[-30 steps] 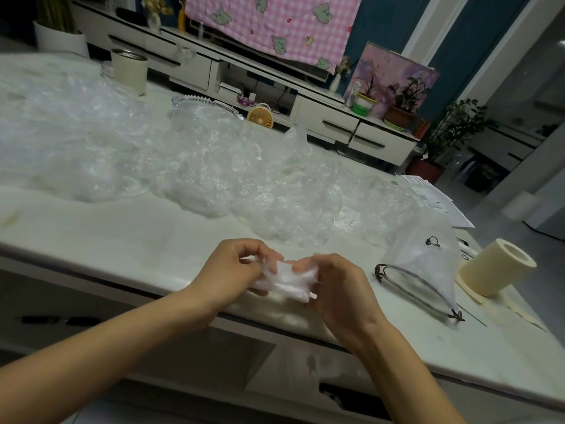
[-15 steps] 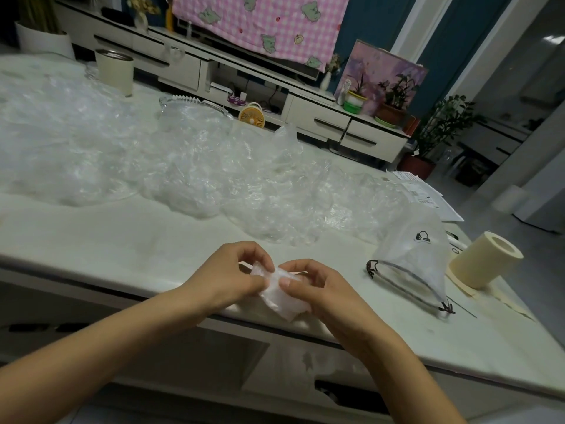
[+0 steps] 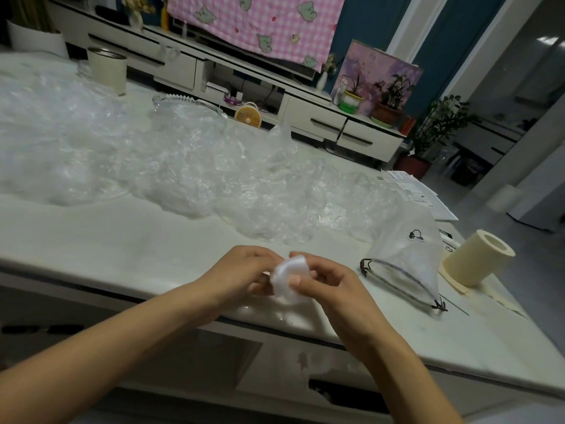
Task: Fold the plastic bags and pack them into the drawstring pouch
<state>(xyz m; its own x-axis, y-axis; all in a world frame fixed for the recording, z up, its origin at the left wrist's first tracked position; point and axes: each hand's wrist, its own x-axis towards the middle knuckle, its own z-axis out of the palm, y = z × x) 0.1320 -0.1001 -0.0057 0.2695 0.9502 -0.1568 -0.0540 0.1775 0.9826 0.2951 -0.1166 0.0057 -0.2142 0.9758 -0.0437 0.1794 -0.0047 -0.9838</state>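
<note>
A small folded plastic bag (image 3: 289,278), white and compact, is held above the table's near edge between both hands. My left hand (image 3: 241,272) grips its left side with curled fingers. My right hand (image 3: 328,286) pinches its right side, thumb on the front. To the right on the table lies the translucent drawstring pouch (image 3: 403,258), its dark-corded mouth open toward me and a small black logo on its side. A long heap of crumpled clear plastic bags (image 3: 189,169) covers the back of the table.
The pale marble table (image 3: 101,240) has a cream paper roll (image 3: 477,258) at the right, papers (image 3: 419,194) behind the pouch, a cream canister (image 3: 107,70) and a glass dish (image 3: 189,107) at the back. A TV cabinet and potted plants stand beyond.
The folded bag has been turned and bent into a tighter, rounder bundle between my hands. Both hands stay together near the table's front edge.
</note>
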